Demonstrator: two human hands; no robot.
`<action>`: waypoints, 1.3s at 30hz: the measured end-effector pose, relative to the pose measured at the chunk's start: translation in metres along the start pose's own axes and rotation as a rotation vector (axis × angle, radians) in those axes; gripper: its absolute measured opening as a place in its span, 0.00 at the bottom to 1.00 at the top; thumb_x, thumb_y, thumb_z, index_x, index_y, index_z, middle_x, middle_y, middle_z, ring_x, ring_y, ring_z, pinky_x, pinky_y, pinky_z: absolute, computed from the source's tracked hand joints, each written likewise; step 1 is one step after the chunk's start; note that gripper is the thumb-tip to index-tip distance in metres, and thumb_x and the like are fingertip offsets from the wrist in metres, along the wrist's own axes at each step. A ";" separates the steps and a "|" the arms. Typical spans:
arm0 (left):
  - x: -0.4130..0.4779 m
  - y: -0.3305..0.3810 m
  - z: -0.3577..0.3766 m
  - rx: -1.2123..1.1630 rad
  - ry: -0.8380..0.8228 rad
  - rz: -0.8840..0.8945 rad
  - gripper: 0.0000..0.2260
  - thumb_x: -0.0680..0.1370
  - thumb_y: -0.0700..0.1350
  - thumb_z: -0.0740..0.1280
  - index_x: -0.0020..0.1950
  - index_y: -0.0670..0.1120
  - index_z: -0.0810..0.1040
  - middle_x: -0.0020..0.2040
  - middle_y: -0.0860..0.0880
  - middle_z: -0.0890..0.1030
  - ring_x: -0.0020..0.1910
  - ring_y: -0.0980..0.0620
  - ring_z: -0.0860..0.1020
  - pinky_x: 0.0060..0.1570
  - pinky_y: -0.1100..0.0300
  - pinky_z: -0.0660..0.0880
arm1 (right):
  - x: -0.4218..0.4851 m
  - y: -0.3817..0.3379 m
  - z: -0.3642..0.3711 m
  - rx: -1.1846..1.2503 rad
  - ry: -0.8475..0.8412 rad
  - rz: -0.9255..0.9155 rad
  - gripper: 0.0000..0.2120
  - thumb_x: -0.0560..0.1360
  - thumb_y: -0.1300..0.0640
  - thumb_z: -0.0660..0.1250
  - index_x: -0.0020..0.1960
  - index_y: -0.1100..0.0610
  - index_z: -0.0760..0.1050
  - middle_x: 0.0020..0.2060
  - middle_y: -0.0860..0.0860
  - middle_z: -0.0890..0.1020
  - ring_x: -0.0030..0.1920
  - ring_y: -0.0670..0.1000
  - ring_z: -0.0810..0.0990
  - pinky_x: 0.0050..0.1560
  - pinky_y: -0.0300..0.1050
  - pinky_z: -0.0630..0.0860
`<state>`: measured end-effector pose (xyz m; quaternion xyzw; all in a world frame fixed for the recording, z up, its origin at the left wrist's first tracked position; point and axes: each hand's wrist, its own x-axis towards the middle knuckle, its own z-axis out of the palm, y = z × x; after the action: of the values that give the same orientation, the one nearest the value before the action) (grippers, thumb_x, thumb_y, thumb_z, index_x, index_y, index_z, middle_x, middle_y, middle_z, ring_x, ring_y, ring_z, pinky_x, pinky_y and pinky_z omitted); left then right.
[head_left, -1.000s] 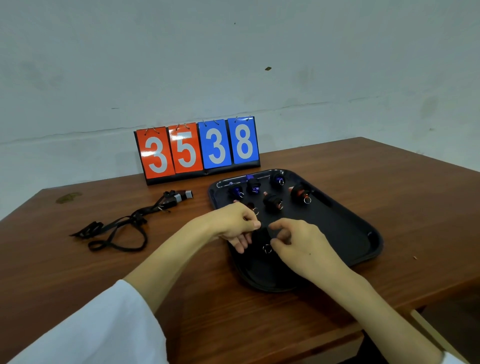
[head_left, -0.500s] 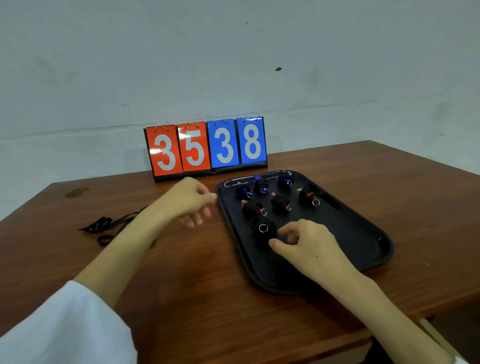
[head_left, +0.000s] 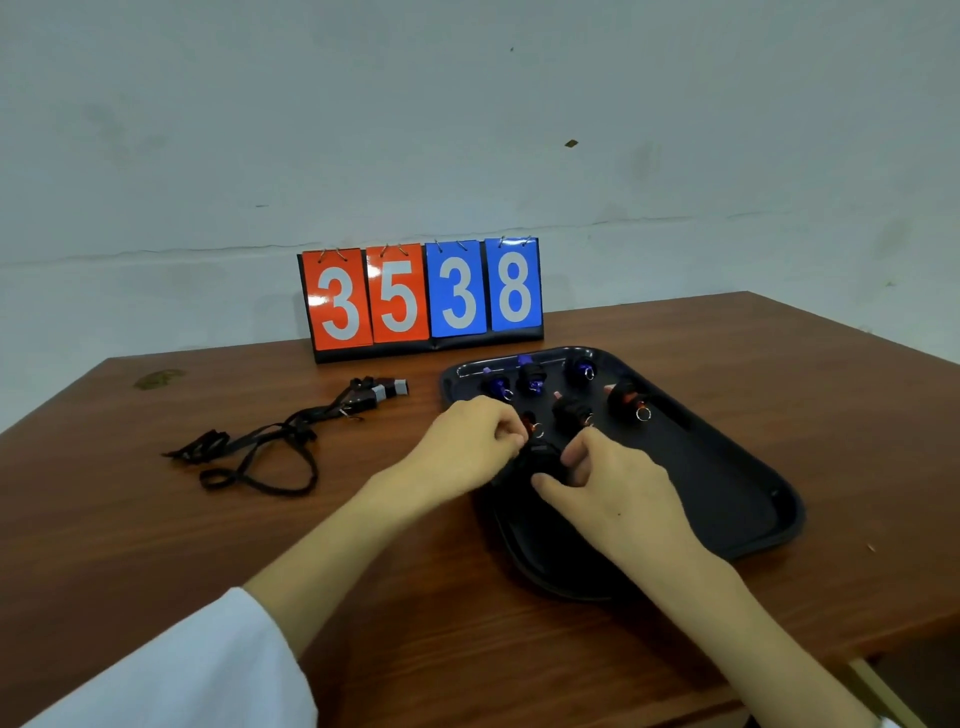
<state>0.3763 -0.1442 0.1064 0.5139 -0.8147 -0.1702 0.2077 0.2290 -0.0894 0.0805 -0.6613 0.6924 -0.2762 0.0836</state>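
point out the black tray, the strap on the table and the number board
black tray (head_left: 701, 467): head view, bare floor right of the hands
strap (head_left: 291, 431): head view, bunched middle
number board (head_left: 457, 291): head view, blue 3 card

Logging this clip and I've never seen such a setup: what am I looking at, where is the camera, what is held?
No machine here: a person wears one camera on the head, looking forward and down. The left hand and right hand together pinch a small black bundle over a black tray holding several similar rolls with rings. On the wooden table also sit a loose black strap and a flip scoreboard reading 35 38.
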 end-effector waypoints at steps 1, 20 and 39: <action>0.002 0.000 0.003 -0.027 0.009 -0.020 0.07 0.78 0.43 0.64 0.51 0.47 0.82 0.45 0.51 0.83 0.46 0.55 0.80 0.51 0.60 0.76 | 0.000 0.000 0.000 -0.009 0.003 -0.009 0.14 0.71 0.40 0.65 0.49 0.48 0.71 0.39 0.44 0.78 0.41 0.46 0.78 0.41 0.43 0.76; 0.014 0.002 0.006 -0.158 -0.081 0.092 0.06 0.75 0.48 0.69 0.40 0.48 0.81 0.52 0.54 0.80 0.51 0.60 0.76 0.56 0.62 0.71 | 0.002 0.005 0.002 -0.057 -0.033 -0.059 0.09 0.74 0.49 0.66 0.53 0.48 0.74 0.50 0.45 0.79 0.49 0.50 0.79 0.46 0.44 0.75; -0.003 0.004 -0.004 -0.599 -0.005 -0.039 0.05 0.72 0.40 0.72 0.42 0.39 0.81 0.40 0.42 0.82 0.34 0.53 0.82 0.31 0.64 0.78 | -0.001 0.011 -0.009 0.767 -0.119 0.042 0.13 0.67 0.67 0.72 0.48 0.54 0.78 0.41 0.51 0.82 0.39 0.51 0.84 0.43 0.48 0.82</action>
<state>0.3769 -0.1400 0.1110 0.4450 -0.7186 -0.4082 0.3447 0.2154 -0.0862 0.0820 -0.5825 0.5461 -0.4746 0.3705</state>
